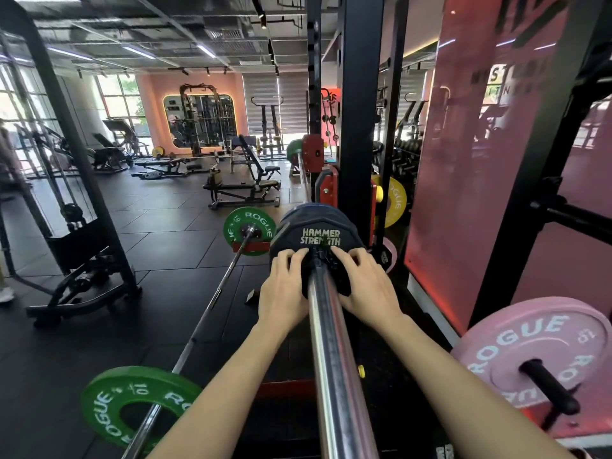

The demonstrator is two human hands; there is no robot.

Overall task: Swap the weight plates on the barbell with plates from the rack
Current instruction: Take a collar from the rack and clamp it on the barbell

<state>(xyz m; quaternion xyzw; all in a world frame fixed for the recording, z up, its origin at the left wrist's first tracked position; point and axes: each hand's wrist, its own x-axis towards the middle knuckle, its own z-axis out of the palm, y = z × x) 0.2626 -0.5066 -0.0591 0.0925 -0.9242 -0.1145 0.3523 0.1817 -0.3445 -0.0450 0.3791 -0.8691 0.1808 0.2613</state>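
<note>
both hands (pixel 331 286) on black plate (pixel 318 231)

Gym interior. Centre of the frame: adjustable bench (pixel 246 180) on dark rubber floor tiles (pixel 159 226). Left edge: cable machine (pixel 66 180) with black frame. Upper centre background: illuminated wall mirror (pixel 200 120) on an orange wall. Right side: glossy pink wall panel (pixel 463 160) bearing partly legible lettering.

Black rubber floor (pixel 172 246) carries a green-plated barbell (pixel 212 299).
</note>
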